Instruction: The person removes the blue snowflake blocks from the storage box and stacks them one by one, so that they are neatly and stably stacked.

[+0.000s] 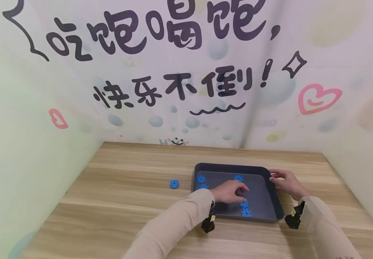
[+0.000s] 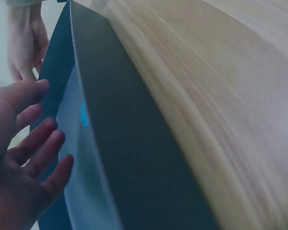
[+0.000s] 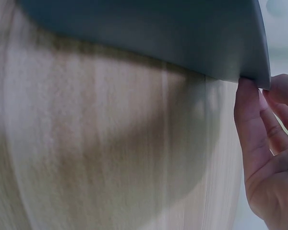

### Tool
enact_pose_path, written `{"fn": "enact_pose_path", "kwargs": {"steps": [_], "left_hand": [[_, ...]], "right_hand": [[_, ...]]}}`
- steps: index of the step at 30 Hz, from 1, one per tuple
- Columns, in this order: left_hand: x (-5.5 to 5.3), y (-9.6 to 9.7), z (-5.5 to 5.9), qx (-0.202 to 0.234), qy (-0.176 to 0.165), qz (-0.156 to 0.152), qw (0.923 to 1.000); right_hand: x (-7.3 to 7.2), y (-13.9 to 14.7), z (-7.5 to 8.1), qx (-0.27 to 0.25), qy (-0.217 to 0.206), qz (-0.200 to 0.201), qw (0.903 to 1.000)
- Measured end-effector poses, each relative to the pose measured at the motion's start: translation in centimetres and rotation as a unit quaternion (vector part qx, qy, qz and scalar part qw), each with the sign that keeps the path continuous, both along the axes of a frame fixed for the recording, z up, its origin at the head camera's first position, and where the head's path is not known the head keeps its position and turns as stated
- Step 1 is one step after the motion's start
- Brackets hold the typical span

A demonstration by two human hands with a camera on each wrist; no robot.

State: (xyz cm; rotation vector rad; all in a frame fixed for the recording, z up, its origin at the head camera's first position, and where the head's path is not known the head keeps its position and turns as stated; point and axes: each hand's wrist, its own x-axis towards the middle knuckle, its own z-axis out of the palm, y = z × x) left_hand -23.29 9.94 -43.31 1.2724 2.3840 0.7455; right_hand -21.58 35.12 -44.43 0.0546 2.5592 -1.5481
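Observation:
A dark grey baking tray [image 1: 261,190] sits on the wooden table with several blue notched plastic discs [image 1: 246,213] in it. My left hand [image 1: 229,191] is over the tray, fingers apart and loosely bent, nothing between them in the left wrist view. Right below its fingertips lies another blue disc [image 1: 244,204]. At the tray's far right corner, my right hand [image 1: 286,182] pinches the rim between thumb and fingers. The right wrist view shows this grip on the tray edge [image 3: 253,48]. Part of the tray's left side is hidden behind my left hand and sleeve.
One loose blue disc [image 1: 174,184] lies on the table [image 1: 118,187] left of the tray. A printed white wall sheet [image 1: 173,118] rises behind the table's back edge, and pale panels flank both sides.

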Motion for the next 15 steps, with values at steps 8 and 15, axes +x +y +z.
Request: {"fn": "enact_pose_path", "kwargs": {"steps": [8,15], "left_hand": [[-0.4,0.5,-1.5,-0.013,-0.035,0.010,0.9993],[0.2,0.9,-1.0,-0.034,-0.016,-0.010,0.9992]], "right_hand": [[-0.1,0.0,0.0,0.003,0.002,-0.001,1.0000],[-0.3,0.3,-0.3,0.003,0.002,-0.005,1.0000]]}}
